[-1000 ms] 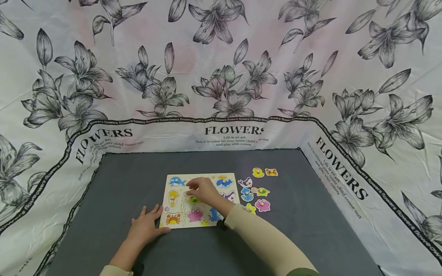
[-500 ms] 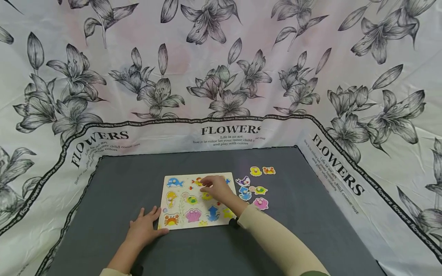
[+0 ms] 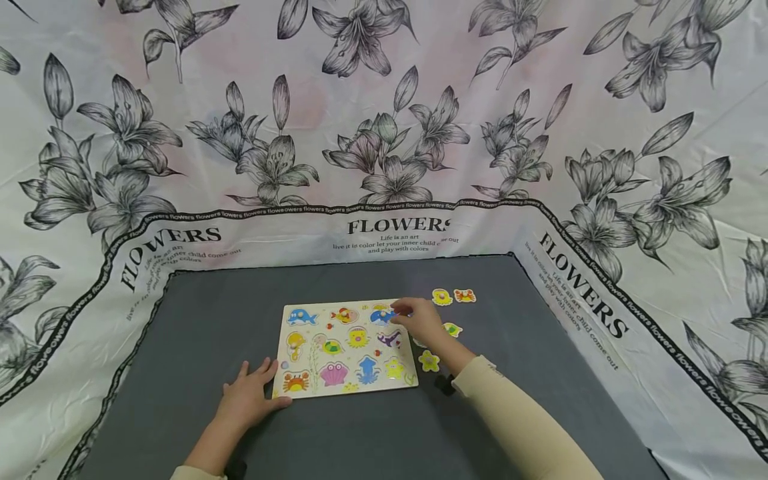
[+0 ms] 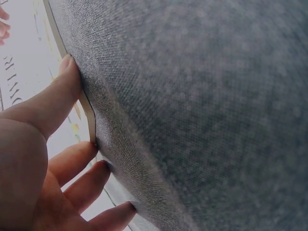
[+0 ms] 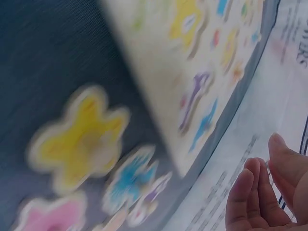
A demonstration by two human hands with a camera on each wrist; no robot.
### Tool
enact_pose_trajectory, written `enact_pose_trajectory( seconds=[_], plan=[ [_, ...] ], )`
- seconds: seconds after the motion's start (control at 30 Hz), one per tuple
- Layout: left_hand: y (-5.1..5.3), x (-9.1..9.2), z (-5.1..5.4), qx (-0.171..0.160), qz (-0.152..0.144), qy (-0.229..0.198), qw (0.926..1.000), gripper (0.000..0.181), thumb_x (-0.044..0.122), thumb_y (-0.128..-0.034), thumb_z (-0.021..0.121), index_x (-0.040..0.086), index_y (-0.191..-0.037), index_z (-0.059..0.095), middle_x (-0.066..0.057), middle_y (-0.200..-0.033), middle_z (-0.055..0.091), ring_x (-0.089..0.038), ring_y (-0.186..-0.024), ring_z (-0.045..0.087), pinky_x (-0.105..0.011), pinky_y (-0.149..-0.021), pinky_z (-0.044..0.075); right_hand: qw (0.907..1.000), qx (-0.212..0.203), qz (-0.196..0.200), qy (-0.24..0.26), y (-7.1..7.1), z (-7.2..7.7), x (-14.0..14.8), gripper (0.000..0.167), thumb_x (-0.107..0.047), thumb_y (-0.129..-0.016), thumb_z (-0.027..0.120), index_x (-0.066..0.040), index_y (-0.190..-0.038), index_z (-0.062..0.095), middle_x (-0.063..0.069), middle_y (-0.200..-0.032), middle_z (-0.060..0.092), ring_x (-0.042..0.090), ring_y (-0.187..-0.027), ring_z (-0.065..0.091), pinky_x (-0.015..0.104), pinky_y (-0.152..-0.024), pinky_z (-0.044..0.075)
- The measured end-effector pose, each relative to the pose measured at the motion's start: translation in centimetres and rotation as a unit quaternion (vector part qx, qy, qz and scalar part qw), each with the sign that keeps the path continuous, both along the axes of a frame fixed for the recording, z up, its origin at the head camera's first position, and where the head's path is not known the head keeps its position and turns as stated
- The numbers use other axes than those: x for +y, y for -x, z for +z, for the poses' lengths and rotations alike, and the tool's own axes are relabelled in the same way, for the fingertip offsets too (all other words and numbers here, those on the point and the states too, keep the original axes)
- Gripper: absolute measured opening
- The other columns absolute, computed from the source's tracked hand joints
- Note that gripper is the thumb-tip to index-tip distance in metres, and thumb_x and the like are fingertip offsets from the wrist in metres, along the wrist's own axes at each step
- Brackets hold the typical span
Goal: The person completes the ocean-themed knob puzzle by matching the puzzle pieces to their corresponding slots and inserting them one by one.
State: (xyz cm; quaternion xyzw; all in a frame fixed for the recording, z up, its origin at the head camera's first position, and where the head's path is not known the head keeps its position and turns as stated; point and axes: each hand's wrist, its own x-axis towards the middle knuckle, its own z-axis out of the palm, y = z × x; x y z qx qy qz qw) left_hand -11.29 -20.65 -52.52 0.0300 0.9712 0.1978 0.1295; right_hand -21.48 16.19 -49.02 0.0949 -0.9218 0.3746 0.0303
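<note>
A pale puzzle board point(image 3: 377, 393) with colourful sea-animal pictures lies on the dark cloth. At its lower left corner my left hand point(image 3: 243, 399) rests with spread fingers; in the left wrist view the thumb and fingertips of that hand point(image 4: 53, 159) touch the board's edge point(image 4: 90, 118). My right hand point(image 3: 427, 327) is over the upper right corner, fingertips beside the blue whale picture point(image 3: 381, 315). Seen from the right wrist, the hand point(image 5: 267, 192) has loosely bent fingers and nothing visible between them. A yellow star piece point(image 3: 429, 361) lies right of the board.
Behind the right hand are a yellow piece point(image 3: 441, 297) and a crab piece point(image 3: 465, 296). A green-and-yellow piece point(image 3: 453, 329) is partly hidden. The right wrist view also shows blue point(image 5: 129, 182) and pink point(image 5: 53, 215) pieces. White floral fabric point(image 3: 288, 240) surrounds the dark surface.
My right hand has moved rightward across the board from its upper middle to its right edge, uncovering the central pictures. My left hand has kept its place at the board's corner.
</note>
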Motion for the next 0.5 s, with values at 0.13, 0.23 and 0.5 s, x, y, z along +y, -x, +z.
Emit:
enact_pose_trajectory(
  seconds=[0.13,0.23,0.5],
  plan=[
    [-0.1,0.1,0.2,-0.002,0.002,-0.001,1.0,0.1,0.059,-0.0762,0.08,0.007,-0.153,0.043,-0.021,-0.159,0.036,-0.057,-0.147,0.016,-0.085,-0.102,0.021,0.9995,-0.005,-0.029,-0.006,-0.2,0.1,2.1,0.029,-0.014,-0.088,0.08,-0.007,-0.115,0.075,0.005,-0.104,0.076,0.022,-0.095,0.07,0.04,-0.079,0.059],
    [-0.1,0.1,0.4,0.0,0.002,-0.004,1.0,0.101,0.059,-0.076,0.08,0.007,-0.153,0.043,-0.021,-0.159,0.036,-0.057,-0.147,0.016,-0.085,-0.102,0.021,0.9992,-0.007,-0.039,-0.004,-0.4,0.1,3.4,0.028,-0.013,-0.087,0.08,-0.005,-0.114,0.075,0.007,-0.104,0.076,0.023,-0.095,0.07,0.041,-0.079,0.059],
    [-0.1,0.2,0.4,0.004,-0.001,-0.003,1.0,0.1,0.059,-0.0759,0.081,0.006,-0.153,0.044,-0.022,-0.159,0.037,-0.058,-0.147,0.017,-0.085,-0.102,0.021,0.9979,-0.016,-0.059,-0.018,-0.8,0.2,6.2,0.031,-0.013,-0.09,0.078,-0.003,-0.119,0.073,0.009,-0.106,0.075,0.024,-0.095,0.071,0.04,-0.079,0.06]
  ],
)
